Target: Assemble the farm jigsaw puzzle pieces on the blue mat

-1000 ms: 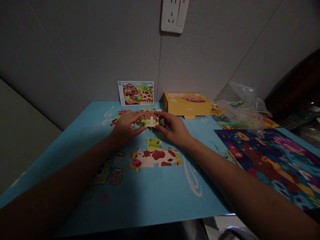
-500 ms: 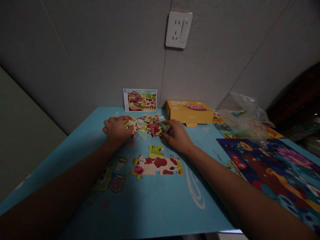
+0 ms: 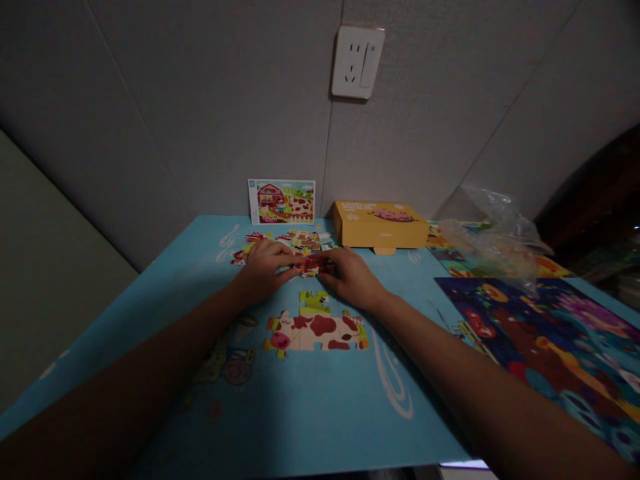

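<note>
On the blue table lies a joined strip of puzzle pieces (image 3: 320, 332) showing a brown-spotted cow, with a green piece (image 3: 314, 303) at its upper edge. Beyond it is a loose pile of puzzle pieces (image 3: 300, 239). My left hand (image 3: 266, 268) reaches to the near side of the pile, its thumb and fingers around the left of a reddish piece (image 3: 309, 267). From the right, my right hand (image 3: 350, 275) has its fingers bent at the same piece. The fingertips of both hands nearly meet there, and some are hidden.
A picture card (image 3: 283, 202) of a farm leans on the wall. Right of it sits a yellow box (image 3: 383, 225). Clear plastic bags (image 3: 493, 237) and a dark colourful picture sheet (image 3: 545, 347) lie on the right of the blue table (image 3: 325, 413).
My left hand has moved right, from the pile's left edge to its near middle, close to my right hand. Pieces on the left of the pile are now uncovered.
</note>
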`<state>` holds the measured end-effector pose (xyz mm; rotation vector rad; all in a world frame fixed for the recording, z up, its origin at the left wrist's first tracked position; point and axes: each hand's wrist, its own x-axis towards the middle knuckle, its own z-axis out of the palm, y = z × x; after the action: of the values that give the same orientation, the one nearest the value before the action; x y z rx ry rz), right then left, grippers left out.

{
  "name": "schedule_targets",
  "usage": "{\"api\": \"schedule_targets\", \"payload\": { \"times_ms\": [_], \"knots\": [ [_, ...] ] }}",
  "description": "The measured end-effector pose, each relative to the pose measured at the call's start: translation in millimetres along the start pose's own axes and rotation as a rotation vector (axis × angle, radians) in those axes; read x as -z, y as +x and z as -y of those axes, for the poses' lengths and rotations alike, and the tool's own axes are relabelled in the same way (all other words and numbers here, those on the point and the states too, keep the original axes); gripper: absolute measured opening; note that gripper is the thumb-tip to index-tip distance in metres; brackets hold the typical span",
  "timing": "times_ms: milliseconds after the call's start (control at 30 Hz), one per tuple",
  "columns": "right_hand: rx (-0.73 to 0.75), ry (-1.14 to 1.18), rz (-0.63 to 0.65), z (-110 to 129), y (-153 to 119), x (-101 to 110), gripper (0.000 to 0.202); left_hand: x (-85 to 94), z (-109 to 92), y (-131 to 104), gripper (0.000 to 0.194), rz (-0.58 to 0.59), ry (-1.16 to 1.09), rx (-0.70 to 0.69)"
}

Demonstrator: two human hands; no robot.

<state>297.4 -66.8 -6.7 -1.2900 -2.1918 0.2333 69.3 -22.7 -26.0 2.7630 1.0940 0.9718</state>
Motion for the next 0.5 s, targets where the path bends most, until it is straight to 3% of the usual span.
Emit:
{"api": "schedule_targets", "payload": {
  "times_ms": [100, 167, 300, 400, 500],
  "knots": [
    [-0.008, -0.011, 0.0, -2.1, -0.4, -0.9, 0.034, 7.0, -0.5, 2.8, 0.028, -0.131, 0.014, 0.111],
    [-0.009, -0.024, 0.0, -4.2, 0.3, -1.4, 0.033, 11.1, 0.4, 3.4, 0.029, -0.199, 0.074, 0.27],
    [-0.028, -0.036, -0.057, -0.5, 2.7, 3.9, 0.019, 12.9, 4.9, 1.3, 0.03, -0.122, 0.225, 0.642],
    [0.047, 0.067, -0.207, 23.2, -3.7, 18.5, 0.014, 9.8, 6.6, -0.6, 0.031, -0.113, 0.241, 0.689],
    [0.262, 0.331, -0.308, 64.1, -24.4, 36.1, 0.015, 7.1, 6.6, -1.1, 0.03, -0.169, 0.212, 0.639]
  ]
}}
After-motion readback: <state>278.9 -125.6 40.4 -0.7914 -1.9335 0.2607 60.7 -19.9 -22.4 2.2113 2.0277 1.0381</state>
